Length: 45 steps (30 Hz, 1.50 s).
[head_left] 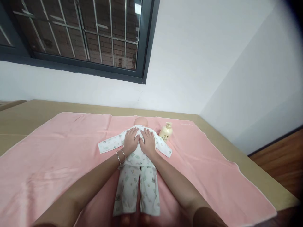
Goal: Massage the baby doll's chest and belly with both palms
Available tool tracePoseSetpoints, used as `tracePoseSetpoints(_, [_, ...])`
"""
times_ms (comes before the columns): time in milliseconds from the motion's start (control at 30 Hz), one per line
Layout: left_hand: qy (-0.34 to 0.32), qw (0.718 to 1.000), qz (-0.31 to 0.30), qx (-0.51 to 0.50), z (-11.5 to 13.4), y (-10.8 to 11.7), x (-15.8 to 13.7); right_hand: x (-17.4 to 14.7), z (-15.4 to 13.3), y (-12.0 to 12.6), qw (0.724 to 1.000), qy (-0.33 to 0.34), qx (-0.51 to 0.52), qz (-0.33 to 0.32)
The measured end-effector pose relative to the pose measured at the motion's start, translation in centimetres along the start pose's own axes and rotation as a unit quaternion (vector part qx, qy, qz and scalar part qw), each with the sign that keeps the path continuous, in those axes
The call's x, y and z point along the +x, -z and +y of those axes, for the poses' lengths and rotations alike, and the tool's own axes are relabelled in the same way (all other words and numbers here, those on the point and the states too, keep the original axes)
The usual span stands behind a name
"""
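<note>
A baby doll [140, 159] in a white long-sleeved top and trousers with small prints lies stretched out, its bald head [141, 121] at the far end. No facial features show, and the sleeves spread to both sides. My left hand [131, 141] rests flat on the left of its upper back, with bracelets on the wrist. Beside it, my right hand [148, 142] lies flat on the right of the upper back, fingers stretched out. The two thumbs are close together near the middle. A pale yellow pump bottle [166, 131] stands just past the doll's right sleeve.
A pink blanket [71, 151] with some creases lies under the doll and bottle, over a tan tabletop [224, 151]. White walls [189, 63] rise behind and to the right. A dark-framed window [144, 47] with bars is at upper left. Brown wood [279, 160] shows at right.
</note>
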<state>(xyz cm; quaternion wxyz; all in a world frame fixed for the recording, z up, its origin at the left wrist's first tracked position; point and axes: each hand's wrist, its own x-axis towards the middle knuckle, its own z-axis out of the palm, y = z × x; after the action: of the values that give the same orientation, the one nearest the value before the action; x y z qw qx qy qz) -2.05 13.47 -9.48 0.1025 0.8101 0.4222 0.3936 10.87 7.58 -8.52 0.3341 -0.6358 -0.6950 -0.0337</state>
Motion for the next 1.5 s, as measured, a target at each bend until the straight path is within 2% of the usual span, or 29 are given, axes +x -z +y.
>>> tracePoseSetpoints(67, [0.006, 1.0, -0.007, -0.015, 0.5, 0.3, 0.2, 0.0, -0.1, 0.2, 1.0, 0.001, -0.004, 0.001])
tracePoseSetpoints(333, [0.1, 0.989, -0.034, -0.105, 2.7, 2.3, 1.2, -0.3, -1.5, 2.0, 0.998, 0.021, -0.063, -0.005])
tracePoseSetpoints(433, [0.149, 0.976, -0.03, -0.155, 3.7, 2.9, 1.6, -1.2, -2.5, 3.0, 0.996, 0.062, -0.07, -0.009])
tracePoseSetpoints(533, [0.204, 0.951, -0.014, -0.231, 5.5, 2.8, 2.8, -1.8, -2.5, 4.8, 0.992, 0.096, -0.085, 0.005])
tracePoseSetpoints(633, [0.248, 0.907, 0.003, -0.339, 8.3, 2.2, 5.5, -1.2, -0.6, 7.8, 0.99, 0.066, -0.097, 0.078])
tracePoseSetpoints(733, [0.292, 0.835, -0.015, -0.466, 11.3, 1.4, 8.6, 0.5, 2.8, 10.7, 0.982, -0.022, -0.089, 0.167])
tracePoseSetpoints(800, [0.323, 0.778, -0.043, -0.538, 13.0, 0.8, 10.1, 1.7, 5.0, 11.8, 0.983, -0.044, -0.079, 0.157])
tracePoseSetpoints(900, [0.367, 0.699, -0.075, -0.61, 14.7, -0.3, 10.9, 3.1, 7.2, 11.9, 0.991, -0.036, -0.064, 0.113])
tracePoseSetpoints(1000, [0.396, 0.641, -0.084, -0.652, 15.8, -1.5, 10.7, 3.7, 7.8, 11.3, 0.99, -0.041, -0.059, 0.121])
tracePoseSetpoints(1133, [0.423, 0.6, -0.077, -0.674, 17.0, -2.3, 10.3, 4.0, 7.2, 11.0, 0.984, -0.072, -0.063, 0.152])
tracePoseSetpoints(1267, [0.455, 0.58, -0.082, -0.671, 17.0, -1.3, 8.9, 3.9, 6.3, 10.7, 0.977, -0.099, -0.069, 0.177])
tracePoseSetpoints(1367, [0.473, 0.563, -0.099, -0.67, 15.5, 0.9, 6.4, 3.7, 5.8, 10.3, 0.973, -0.113, -0.065, 0.188])
tracePoseSetpoints(1500, [0.485, 0.549, -0.093, -0.674, 12.4, 5.5, 2.9, 3.7, 5.0, 9.9, 0.969, -0.14, -0.05, 0.196])
